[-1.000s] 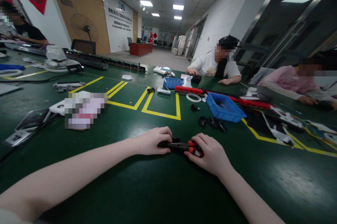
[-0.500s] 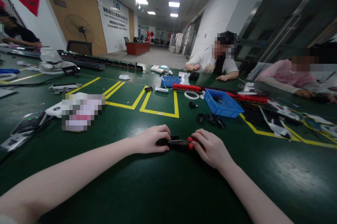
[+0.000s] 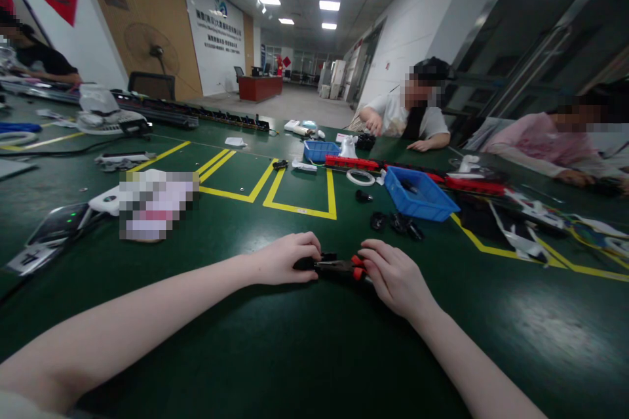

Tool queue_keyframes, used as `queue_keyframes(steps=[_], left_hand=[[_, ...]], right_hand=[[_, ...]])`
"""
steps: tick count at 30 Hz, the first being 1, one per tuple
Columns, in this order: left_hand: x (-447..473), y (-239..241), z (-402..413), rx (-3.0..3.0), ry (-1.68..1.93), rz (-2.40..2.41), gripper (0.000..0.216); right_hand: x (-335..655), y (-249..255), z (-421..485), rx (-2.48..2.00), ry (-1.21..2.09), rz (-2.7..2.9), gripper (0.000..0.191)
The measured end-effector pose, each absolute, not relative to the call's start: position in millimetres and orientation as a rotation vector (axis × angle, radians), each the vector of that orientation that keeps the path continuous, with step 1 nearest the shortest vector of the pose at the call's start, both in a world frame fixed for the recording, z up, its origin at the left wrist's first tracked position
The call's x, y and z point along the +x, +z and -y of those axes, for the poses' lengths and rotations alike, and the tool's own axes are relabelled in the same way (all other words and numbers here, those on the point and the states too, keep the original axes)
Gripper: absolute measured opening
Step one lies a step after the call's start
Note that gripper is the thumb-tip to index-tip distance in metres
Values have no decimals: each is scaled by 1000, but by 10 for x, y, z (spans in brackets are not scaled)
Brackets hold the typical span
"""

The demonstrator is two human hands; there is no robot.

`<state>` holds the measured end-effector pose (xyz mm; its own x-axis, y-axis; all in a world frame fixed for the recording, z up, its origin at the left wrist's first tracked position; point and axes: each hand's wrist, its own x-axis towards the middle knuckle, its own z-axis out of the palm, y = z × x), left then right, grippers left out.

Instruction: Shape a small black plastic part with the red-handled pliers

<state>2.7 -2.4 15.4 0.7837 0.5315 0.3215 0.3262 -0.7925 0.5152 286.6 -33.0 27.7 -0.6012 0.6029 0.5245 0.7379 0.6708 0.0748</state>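
My left hand [image 3: 289, 260] is closed around a small black part [image 3: 305, 264], its fingers hiding most of it, so its exact kind does not show. From the other side my right hand [image 3: 396, 275] grips red-handled pliers [image 3: 339, 266]. The jaws point left and touch or overlap the black part. Both hands rest low, close to the green table [image 3: 304, 353]. Beyond them lie several black pieces [image 3: 400, 223] of similar colour, near a blue bin [image 3: 420, 196] with a dark piece inside.
Yellow tape [image 3: 301, 211] marks out areas on the table. To the left are a phone-like item [image 3: 160, 206], blurred out, and a black device with a green light [image 3: 57, 225]. A smaller blue bin [image 3: 320, 151] and red strips [image 3: 354, 163] lie farther back. Co-workers sit across and to the right.
The view has shifted slightly. My right fingers have drawn closer together on the plier handles, while my left hand keeps its hold on the black part.
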Motion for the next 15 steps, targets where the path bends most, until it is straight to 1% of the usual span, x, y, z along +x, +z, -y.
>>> queue_keyframes(steps=[15], left_hand=[[22,186,36,2537,629,-645,22]], right_hand=[[2909,314,316,-1091,-293,2455,32]])
